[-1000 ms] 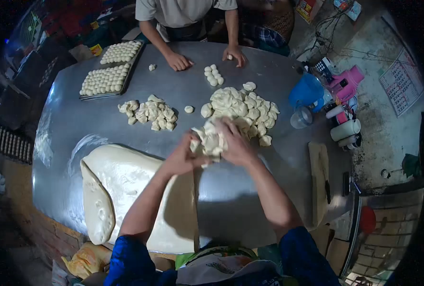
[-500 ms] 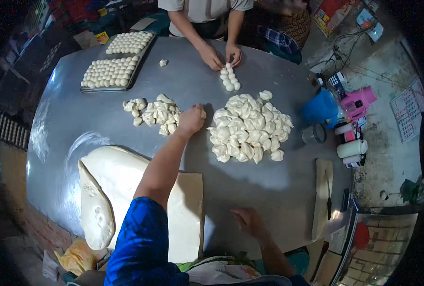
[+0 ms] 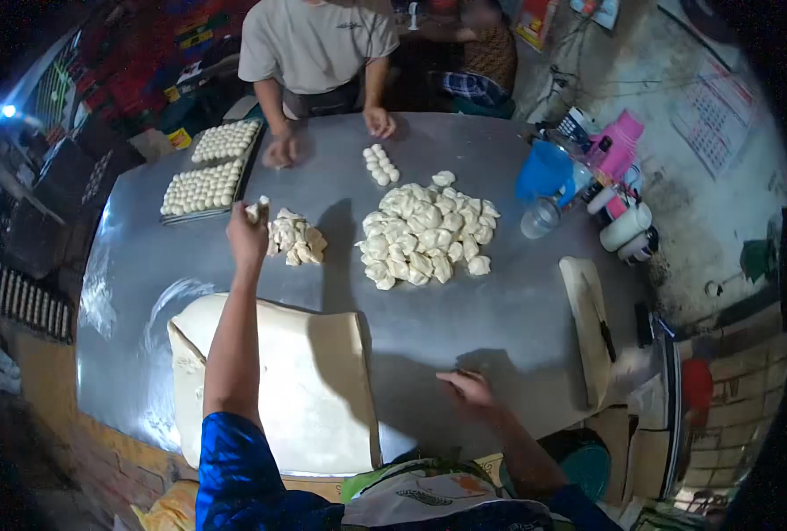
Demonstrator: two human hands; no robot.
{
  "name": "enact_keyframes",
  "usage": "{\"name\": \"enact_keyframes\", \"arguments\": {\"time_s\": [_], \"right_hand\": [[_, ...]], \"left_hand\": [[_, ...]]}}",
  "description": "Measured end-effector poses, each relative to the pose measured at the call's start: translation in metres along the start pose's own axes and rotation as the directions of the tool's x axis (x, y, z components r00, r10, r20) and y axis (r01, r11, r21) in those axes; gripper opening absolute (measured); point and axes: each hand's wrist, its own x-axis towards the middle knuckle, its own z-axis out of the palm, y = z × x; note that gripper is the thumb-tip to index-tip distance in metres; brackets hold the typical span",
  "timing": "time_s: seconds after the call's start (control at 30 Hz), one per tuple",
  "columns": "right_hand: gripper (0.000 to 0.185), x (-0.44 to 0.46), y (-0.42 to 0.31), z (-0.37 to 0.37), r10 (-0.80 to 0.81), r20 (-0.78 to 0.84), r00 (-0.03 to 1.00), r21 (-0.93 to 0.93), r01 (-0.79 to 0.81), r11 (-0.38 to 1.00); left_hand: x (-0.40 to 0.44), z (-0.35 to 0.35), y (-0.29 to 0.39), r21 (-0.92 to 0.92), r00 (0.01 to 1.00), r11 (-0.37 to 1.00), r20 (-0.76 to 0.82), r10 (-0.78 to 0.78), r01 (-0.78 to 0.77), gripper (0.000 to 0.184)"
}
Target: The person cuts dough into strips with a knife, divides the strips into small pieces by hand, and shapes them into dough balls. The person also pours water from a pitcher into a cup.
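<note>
My left hand [image 3: 248, 237] reaches to the left end of the small dough pile [image 3: 294, 239], its fingers closed around a dough piece [image 3: 258, 208]. Over the bare metal near the front edge hovers my right hand [image 3: 468, 388]; its index finger points left and nothing shows in it. Beyond it lies the large heap of dough pieces [image 3: 424, 232]. A big folded dough sheet [image 3: 296, 389] spreads under my left forearm.
Across the metal table [image 3: 464, 327] stands a co-worker [image 3: 318, 53], hands near a cluster of dough balls [image 3: 381, 165]. Trays of balls [image 3: 203, 188] sit back left. A blue jug [image 3: 542, 171], bottles [image 3: 626, 227] and a dough strip with a knife [image 3: 588, 327] line the right.
My left hand has moved from beside the large heap to the far left of the small pile. The co-worker's hands have parted from the ball cluster. The camera view has shifted.
</note>
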Motion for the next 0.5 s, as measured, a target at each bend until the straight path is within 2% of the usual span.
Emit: {"name": "enact_keyframes", "arguments": {"time_s": [0.03,0.07,0.1,0.17,0.2,0.23,0.27,0.33,0.37,0.43,0.47,0.5], "right_hand": [[0.029,-0.003,0.0,0.001,0.048,0.024,0.999,0.033,-0.049,0.998],[0.029,-0.006,-0.001,0.002,0.095,0.049,0.994,0.064,-0.098,0.993],[0.03,-0.008,-0.005,0.002,-0.029,0.008,1.0,0.046,0.029,0.999],[0.032,-0.01,-0.018,0.007,-0.269,-0.064,0.961,0.002,0.27,0.963],[0.034,-0.009,-0.026,0.011,-0.383,-0.096,0.919,-0.024,0.383,0.924],[0.036,-0.004,-0.045,0.015,-0.479,-0.203,0.854,-0.102,0.469,0.878],[0.038,0.007,-0.07,0.017,-0.573,-0.3,0.763,-0.193,0.54,0.819],[0.04,0.022,-0.11,0.026,-0.604,-0.297,0.739,-0.177,0.579,0.796],[0.041,0.026,-0.12,0.03,-0.629,-0.287,0.722,-0.156,0.613,0.775],[0.034,0.045,-0.111,0.037,-0.609,-0.154,0.778,0.129,0.627,0.768],[0.034,0.047,-0.119,0.035,-0.604,-0.138,0.785,0.138,0.619,0.773],[0.03,0.05,-0.131,0.031,-0.551,-0.28,0.786,0.194,0.609,0.769]], "left_hand": [[0.001,-0.013,0.014,-0.02,1.0,1.0,-0.012,0.003,-0.003,0.021],[0.0,-0.023,0.025,-0.252,0.982,0.953,0.123,-0.143,0.17,0.019],[-0.002,-0.037,0.043,-0.44,0.926,0.825,0.285,-0.246,0.355,0.018],[-0.038,-0.052,0.078,-0.459,0.819,0.731,0.523,-0.236,0.504,0.022],[-0.066,-0.055,0.092,-0.48,0.771,0.683,0.607,-0.195,0.55,0.024],[-0.098,-0.051,0.099,-0.502,0.681,0.594,0.725,-0.107,0.628,0.03],[-0.13,-0.046,0.108,-0.384,0.597,0.662,0.793,-0.12,0.643,0.034],[-0.187,-0.044,0.138,-0.385,0.505,0.573,0.861,-0.059,0.724,0.032],[-0.203,-0.046,0.147,-0.405,0.448,0.482,0.894,0.029,0.777,0.025],[-0.213,-0.053,0.157,-0.447,0.484,0.423,0.875,0.024,0.788,0.02],[-0.213,-0.059,0.159,-0.442,0.483,0.415,0.875,0.006,0.795,0.02],[-0.208,-0.065,0.16,-0.498,0.537,0.289,0.841,-0.068,0.817,0.019]]}}
